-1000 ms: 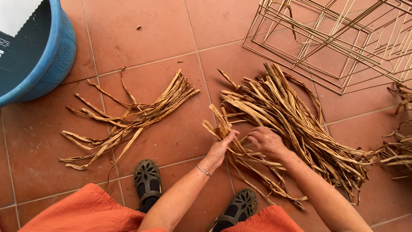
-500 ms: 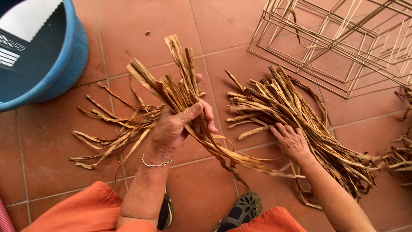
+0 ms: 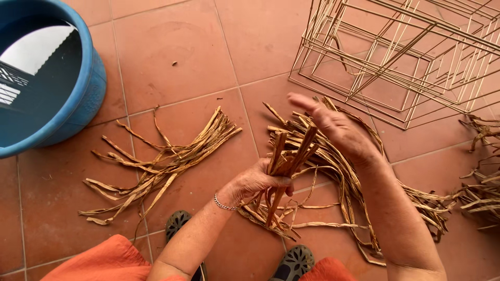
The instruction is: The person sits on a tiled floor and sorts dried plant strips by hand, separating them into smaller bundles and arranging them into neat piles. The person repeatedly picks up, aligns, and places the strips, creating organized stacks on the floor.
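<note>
Left hand: the left hand (image 3: 255, 183) is clenched around a small bunch of dry brown fibre strips (image 3: 288, 161), gripping it near the middle; a thin silver bracelet (image 3: 224, 204) sits on the wrist.
Held bunch: the strips stand roughly upright in the fist, their upper ends fanning out a little above the thumb and their lower ends hanging down towards the floor in front of the feet.
Right hand: the right hand (image 3: 336, 127) is released, palm down and fingers stretched out, holding nothing; it hovers just above and to the right of the tops of the held strips, over the larger heap.
Larger heap: a long pile of the same dry brown strips (image 3: 354, 177) lies on the floor beneath both hands, running from near the wire frame down to the right.
Smaller heap: a looser spread of dry brown strips (image 3: 161, 161) lies on the floor to the left, well apart from the hands.
Blue tub: a round blue plastic tub (image 3: 78, 88) filled with water stands at the upper left.
Wire frame: a pale gold box-shaped metal wire frame (image 3: 396, 57) rests at the upper right, touching the far end of the larger heap.
Floor: terracotta floor tiles (image 3: 172, 52) carry everything.
Feet: dark perforated sandals (image 3: 294, 263) show at the bottom edge, between orange trouser legs (image 3: 99, 263).
Far right: more dry strips (image 3: 482, 192) lie at the right edge.
</note>
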